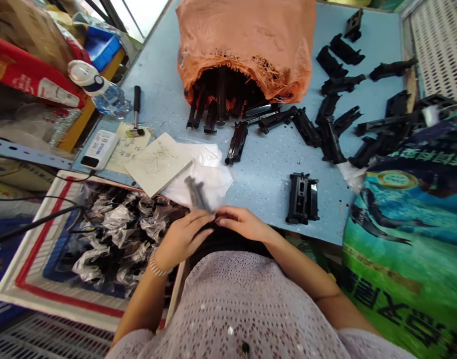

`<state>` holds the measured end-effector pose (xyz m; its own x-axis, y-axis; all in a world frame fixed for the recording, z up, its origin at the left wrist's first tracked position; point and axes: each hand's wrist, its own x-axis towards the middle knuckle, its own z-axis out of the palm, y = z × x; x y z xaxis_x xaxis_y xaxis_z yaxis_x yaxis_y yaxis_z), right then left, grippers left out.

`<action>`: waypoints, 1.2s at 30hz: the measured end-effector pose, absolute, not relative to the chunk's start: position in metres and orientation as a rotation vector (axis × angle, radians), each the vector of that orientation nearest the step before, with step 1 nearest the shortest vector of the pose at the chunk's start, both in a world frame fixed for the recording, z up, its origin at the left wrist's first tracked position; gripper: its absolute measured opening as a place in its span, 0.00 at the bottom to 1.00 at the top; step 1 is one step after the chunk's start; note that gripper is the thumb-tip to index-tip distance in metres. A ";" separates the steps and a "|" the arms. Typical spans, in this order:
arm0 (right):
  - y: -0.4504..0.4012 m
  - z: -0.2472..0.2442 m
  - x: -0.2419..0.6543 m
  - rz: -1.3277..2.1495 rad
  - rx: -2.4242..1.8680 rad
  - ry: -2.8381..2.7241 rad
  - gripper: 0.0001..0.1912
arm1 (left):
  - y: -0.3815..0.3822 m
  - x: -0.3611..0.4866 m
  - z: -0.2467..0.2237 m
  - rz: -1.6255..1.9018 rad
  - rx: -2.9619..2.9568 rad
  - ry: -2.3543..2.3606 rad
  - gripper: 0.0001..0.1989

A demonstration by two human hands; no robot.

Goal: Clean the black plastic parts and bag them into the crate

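Note:
A dark, narrow plastic part [197,192], smeared by motion, sticks up from between my hands at the table's front edge. My left hand [185,238], with a bracelet at the wrist, is closed on its lower end. My right hand [245,224] meets it there with bent fingers, seemingly pinching the same end; the fingertips are partly hidden. Behind the part lies a crumpled white plastic bag [217,177]. To the right, a pair of black plastic parts [302,198] lies side by side on the blue table [265,174].
An orange woven sack [246,45] spills black parts at the back. More black parts [331,139] lie right, beside a green-blue sack [403,239]. At left are a hammer [137,107], a water bottle [108,97], a cardboard sheet [157,162] and a crate [30,269] of bagged parts.

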<state>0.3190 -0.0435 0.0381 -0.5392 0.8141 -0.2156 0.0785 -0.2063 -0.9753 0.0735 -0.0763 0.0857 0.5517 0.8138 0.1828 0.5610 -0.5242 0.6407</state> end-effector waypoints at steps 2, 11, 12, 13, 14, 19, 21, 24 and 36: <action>-0.051 0.055 0.348 1.718 -1.131 -1.640 0.16 | -0.090 0.039 0.097 0.380 2.164 1.183 0.19; -0.065 0.073 0.465 0.406 -2.659 -1.877 0.29 | -0.099 0.000 -0.030 -0.812 1.357 1.616 0.08; -0.065 0.069 0.463 0.413 -2.646 -1.911 0.33 | -0.096 0.004 -0.033 -0.793 1.352 1.624 0.09; -0.065 0.066 0.458 0.414 -2.621 -1.926 0.36 | -0.091 0.008 -0.030 -0.746 1.357 1.621 0.11; -0.063 0.063 0.453 0.417 -2.597 -1.925 0.39 | -0.085 0.012 -0.024 -0.653 1.379 1.607 0.14; -0.048 0.052 0.425 0.540 -2.498 -1.872 0.40 | -0.021 0.067 0.013 0.332 1.779 1.718 0.23; -0.044 0.050 0.418 0.620 -2.436 -1.907 0.39 | 0.010 0.101 0.014 0.609 1.897 1.719 0.21; -0.040 0.054 0.415 0.652 -2.301 -1.971 0.31 | 0.041 0.141 0.007 0.863 1.975 1.379 0.24; 0.039 0.053 0.291 0.515 -1.214 -2.791 0.12 | 0.005 0.104 -0.030 1.270 1.530 1.696 0.20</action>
